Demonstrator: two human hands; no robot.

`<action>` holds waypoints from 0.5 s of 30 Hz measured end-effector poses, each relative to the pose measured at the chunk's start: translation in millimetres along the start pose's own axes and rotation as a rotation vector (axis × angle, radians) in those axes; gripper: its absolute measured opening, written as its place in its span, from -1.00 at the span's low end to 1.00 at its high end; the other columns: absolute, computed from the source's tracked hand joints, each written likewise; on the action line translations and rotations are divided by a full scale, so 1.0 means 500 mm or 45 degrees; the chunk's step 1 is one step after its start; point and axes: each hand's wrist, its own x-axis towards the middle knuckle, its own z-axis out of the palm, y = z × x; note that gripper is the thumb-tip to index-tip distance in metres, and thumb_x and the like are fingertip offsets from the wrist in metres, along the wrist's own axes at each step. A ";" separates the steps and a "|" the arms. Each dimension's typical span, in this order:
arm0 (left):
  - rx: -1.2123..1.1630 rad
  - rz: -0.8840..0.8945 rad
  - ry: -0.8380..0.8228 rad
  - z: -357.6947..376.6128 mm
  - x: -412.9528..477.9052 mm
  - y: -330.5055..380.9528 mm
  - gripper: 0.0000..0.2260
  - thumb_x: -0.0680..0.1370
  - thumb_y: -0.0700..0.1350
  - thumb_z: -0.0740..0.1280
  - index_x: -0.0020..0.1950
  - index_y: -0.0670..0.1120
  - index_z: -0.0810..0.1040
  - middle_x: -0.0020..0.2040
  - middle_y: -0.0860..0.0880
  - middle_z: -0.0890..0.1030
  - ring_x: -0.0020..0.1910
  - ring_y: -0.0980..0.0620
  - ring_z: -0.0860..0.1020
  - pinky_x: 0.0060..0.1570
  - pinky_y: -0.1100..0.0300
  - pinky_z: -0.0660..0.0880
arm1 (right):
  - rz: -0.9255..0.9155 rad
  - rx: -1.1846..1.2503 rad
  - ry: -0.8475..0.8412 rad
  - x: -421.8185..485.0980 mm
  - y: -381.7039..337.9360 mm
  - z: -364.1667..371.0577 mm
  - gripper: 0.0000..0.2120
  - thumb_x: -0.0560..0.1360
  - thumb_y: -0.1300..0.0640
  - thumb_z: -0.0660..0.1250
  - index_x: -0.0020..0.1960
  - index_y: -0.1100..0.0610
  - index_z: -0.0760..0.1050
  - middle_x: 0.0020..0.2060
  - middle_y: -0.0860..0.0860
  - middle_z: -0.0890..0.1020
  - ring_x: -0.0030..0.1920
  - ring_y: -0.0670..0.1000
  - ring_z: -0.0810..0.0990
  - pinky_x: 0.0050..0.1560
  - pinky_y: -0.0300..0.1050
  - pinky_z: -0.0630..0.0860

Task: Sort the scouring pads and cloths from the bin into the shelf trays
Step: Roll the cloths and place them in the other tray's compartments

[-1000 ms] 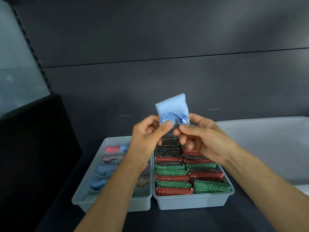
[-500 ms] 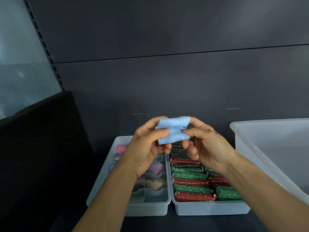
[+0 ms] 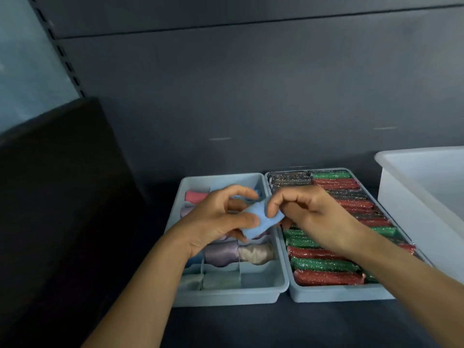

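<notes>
L hand (image 3: pixel 213 222) + R hand (image 3: pixel 311 214) both pinching folded blue cloth (image 3: pixel 261 222) over divided cloth tray (image 3: pixel 226 296); scouring pad tray (image 3: pixel 334 293) adjacent on right.

Both of our hands are meeting right at the blue cloth (image 3: pixel 262 222). Our left hand (image 3: pixel 213 219) is sitting just left of the cloth, thumb pressing on its near face and fingers arching over its far side. Our right hand (image 3: pixel 311 214) is just right of the cloth, fingers curled and the tips pinching its upper edge. Our bare left forearm (image 3: pixel 153 280) and right forearm (image 3: pixel 401 270) are slanting up toward the cloth from below it, on either side.
</notes>
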 end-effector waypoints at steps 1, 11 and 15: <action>0.143 -0.009 -0.028 -0.005 0.005 -0.011 -0.71 0.48 -0.35 0.42 0.16 -0.13 0.57 -0.01 -0.14 0.65 -0.14 0.08 0.66 -0.24 0.25 0.57 | 0.026 -0.029 -0.065 -0.002 0.009 0.005 -0.67 0.55 0.45 0.13 -0.16 0.19 0.60 -0.31 0.32 0.50 -0.40 0.09 0.43 -0.37 -0.11 0.41; 0.456 -0.023 -0.111 0.024 0.000 -0.109 -0.68 0.33 -0.24 0.50 -0.02 0.04 0.53 -0.14 -0.04 0.64 -0.20 0.08 0.58 -0.12 0.08 0.56 | 0.213 -0.280 -0.418 -0.022 0.033 0.002 -0.74 0.50 0.38 0.30 -0.21 0.10 0.66 -0.19 0.00 0.65 -0.12 -0.14 0.60 -0.06 -0.36 0.45; 0.696 0.081 -0.117 0.030 -0.011 -0.118 -0.73 0.34 -0.23 0.49 -0.08 0.02 0.50 -0.20 0.01 0.62 -0.25 0.06 0.58 -0.16 0.04 0.57 | 0.174 -0.548 -0.435 -0.026 0.036 0.008 -0.92 0.42 0.02 0.46 -0.24 -0.06 0.60 -0.16 -0.17 0.61 0.00 -0.18 0.52 0.06 -0.22 0.41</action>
